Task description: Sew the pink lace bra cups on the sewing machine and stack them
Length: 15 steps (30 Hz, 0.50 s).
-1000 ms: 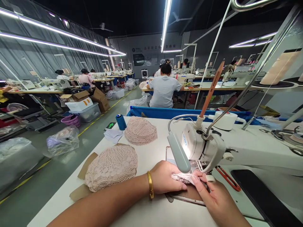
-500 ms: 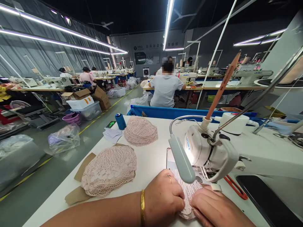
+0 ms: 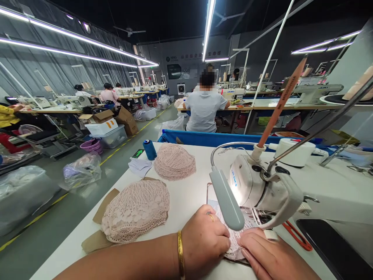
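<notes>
A white table (image 3: 186, 194) spreads beneath both hands, with a sewing machine (image 3: 253, 182) just ahead and to their right. Left of the hands sits a lace stack (image 3: 135, 210); a smaller stack (image 3: 175, 163) lies farther ahead-left. The left hand (image 3: 204, 237) has curled fingers, the right hand (image 3: 268, 249) narrow, closely set ones; both touch the pale lace piece (image 3: 234, 245) between them, though I cannot tell whether either pinches it. Beyond the smaller stack stands a blue spool (image 3: 149, 150).

We cannot see all of the lace piece (image 3: 234, 249) behind the grey lamp (image 3: 227, 200), left hand (image 3: 205, 237) and right hand (image 3: 265, 249).
</notes>
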{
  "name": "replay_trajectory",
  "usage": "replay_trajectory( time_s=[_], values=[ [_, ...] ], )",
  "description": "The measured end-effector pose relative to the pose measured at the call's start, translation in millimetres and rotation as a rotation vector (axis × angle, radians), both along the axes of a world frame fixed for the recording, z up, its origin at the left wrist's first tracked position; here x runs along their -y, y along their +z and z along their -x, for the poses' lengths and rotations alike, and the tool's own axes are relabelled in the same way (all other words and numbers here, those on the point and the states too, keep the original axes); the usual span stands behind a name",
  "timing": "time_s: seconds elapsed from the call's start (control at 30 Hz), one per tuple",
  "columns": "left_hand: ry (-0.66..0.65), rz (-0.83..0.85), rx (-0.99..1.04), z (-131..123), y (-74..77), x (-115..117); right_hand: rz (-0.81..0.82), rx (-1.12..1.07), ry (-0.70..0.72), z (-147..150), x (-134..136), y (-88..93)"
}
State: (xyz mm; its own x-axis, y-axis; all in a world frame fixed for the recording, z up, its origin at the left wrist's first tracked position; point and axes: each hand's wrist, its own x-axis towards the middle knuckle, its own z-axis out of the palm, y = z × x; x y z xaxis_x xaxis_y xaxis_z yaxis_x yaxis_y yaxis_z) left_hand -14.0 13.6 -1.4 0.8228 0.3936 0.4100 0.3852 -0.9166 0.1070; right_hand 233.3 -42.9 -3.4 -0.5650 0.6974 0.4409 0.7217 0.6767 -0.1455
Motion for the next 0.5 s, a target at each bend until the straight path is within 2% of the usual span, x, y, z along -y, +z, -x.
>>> replay_trajectory(
  time_s=[0.17, 0.23, 0.37, 0.5],
  values=[
    [0.004, -0.014, 0.010, -3, -5.7, -7, 0.064, -0.013, -0.044, -5, -1, -6.9],
    [0.052, -0.014, 0.016, -4, -7.9, -9, 0.088, 0.007, -0.062, -8, -2, -10.8],
    [0.065, 0.018, -0.019, -4, -6.9, -12, 0.020, 0.016, -0.109, -11, -4, -17.2],
    [0.018, 0.113, -0.025, -3, -0.1, -17, -0.050, -0.046, -0.042, -5, -8, -18.1]
  ],
)
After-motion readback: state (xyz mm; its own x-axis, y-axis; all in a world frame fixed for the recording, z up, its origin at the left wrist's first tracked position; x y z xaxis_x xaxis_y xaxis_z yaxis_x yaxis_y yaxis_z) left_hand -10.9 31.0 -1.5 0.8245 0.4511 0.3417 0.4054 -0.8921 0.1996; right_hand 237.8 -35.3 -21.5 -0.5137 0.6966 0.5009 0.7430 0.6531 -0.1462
